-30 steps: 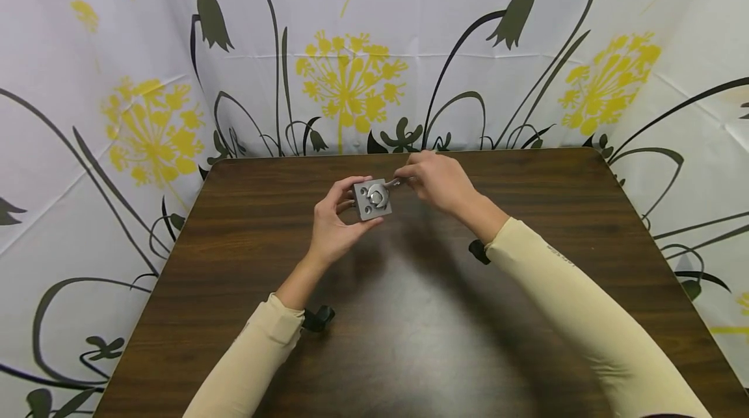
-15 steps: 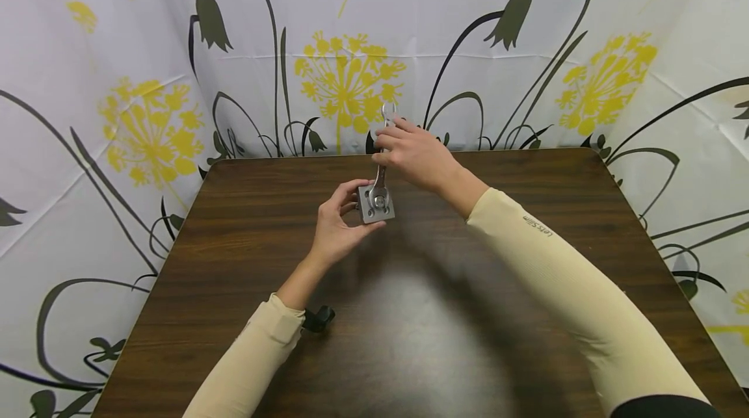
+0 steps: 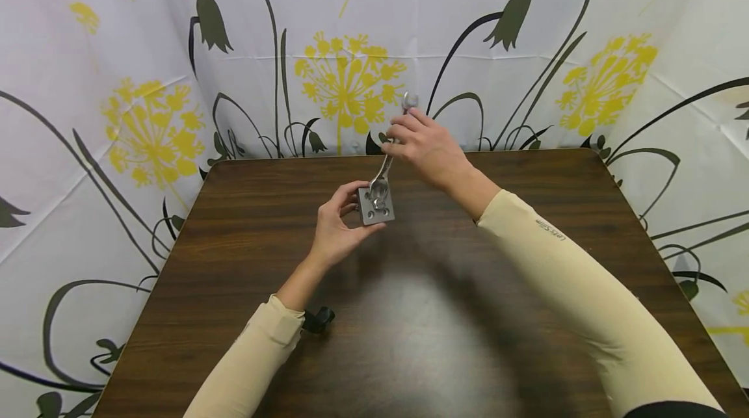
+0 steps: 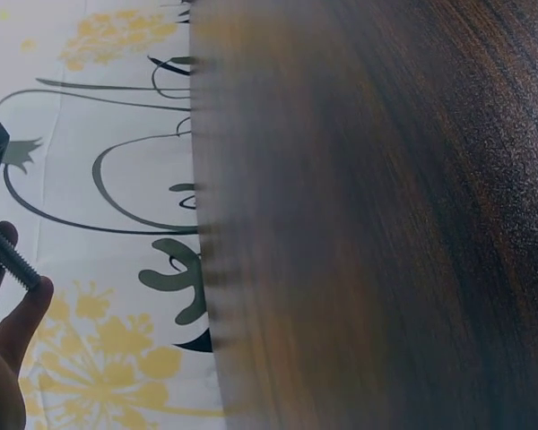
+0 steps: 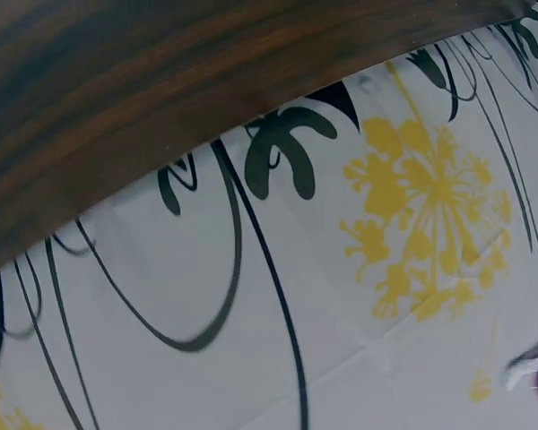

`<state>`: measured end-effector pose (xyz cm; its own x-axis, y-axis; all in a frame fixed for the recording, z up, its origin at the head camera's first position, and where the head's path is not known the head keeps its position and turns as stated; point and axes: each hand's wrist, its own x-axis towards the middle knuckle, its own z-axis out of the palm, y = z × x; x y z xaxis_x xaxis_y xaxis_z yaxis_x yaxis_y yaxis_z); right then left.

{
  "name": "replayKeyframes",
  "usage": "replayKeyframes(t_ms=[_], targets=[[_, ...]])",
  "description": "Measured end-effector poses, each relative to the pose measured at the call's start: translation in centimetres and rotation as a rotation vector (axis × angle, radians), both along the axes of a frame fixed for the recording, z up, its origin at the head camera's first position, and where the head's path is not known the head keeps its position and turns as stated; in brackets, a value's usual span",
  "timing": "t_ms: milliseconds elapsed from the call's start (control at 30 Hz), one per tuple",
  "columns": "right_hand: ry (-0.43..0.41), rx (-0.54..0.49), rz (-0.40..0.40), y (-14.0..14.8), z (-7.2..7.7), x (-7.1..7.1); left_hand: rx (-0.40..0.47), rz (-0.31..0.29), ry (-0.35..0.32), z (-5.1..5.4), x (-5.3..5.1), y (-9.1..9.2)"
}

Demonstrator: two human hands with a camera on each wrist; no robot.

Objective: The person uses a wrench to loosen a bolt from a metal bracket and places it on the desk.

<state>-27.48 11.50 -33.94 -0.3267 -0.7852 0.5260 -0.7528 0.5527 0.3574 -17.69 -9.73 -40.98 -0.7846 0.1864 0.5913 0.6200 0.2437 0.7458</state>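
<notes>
In the head view my left hand (image 3: 338,226) grips a grey metal block (image 3: 377,218) by its edges, thumb below and fingers above. A bolt head (image 3: 379,205) stands out from the block's face, with small holes around it. The left wrist view shows the bolt's threaded shank (image 4: 9,255) sticking out behind, a fingertip (image 4: 38,291) at its end. My right hand (image 3: 430,148) pinches a silver wrench (image 3: 384,169) by the shaft. The wrench's lower end overlaps the block at the bolt head; whether it is seated there I cannot tell. Its upper open end (image 3: 409,101) points up.
Below the hands lies a dark wood-grain table (image 3: 234,242), its back edge meeting a white curtain (image 3: 251,67) printed with flowers. A black strap piece (image 3: 318,319) shows at my left wrist. Both hands are held above the table.
My right hand went up and left, swinging the wrench upright at the block, then slightly right with the wrench tilting right. The left hand and block barely moved.
</notes>
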Motion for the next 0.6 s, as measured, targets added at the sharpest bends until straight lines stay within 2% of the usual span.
replayKeyframes(t_ms=[67,133,200,300,367,433,600], targets=[[-0.089,-0.055,-0.063,0.7,-0.5,0.3,0.003,0.000,-0.004,0.0,-0.1,0.0],[-0.221,-0.093,-0.149,1.5,-1.4,0.7,0.009,0.001,-0.006,0.0,-0.2,0.0],[-0.392,-0.155,-0.234,2.1,-2.4,1.5,0.017,-0.002,-0.009,0.0,-0.4,-0.1],[-0.702,-0.328,-0.326,2.7,-3.9,3.0,0.024,-0.002,-0.005,0.0,-0.5,-0.1],[-0.904,-0.485,-0.317,2.7,-4.7,4.1,0.026,-0.003,-0.001,0.0,-0.6,-0.1],[-1.131,-0.650,-0.275,2.4,-5.3,5.3,0.029,0.001,0.006,0.0,-0.7,-0.1],[-1.689,-1.058,-0.169,0.6,-5.5,8.8,0.047,0.005,0.015,0.2,-1.1,-0.1]])
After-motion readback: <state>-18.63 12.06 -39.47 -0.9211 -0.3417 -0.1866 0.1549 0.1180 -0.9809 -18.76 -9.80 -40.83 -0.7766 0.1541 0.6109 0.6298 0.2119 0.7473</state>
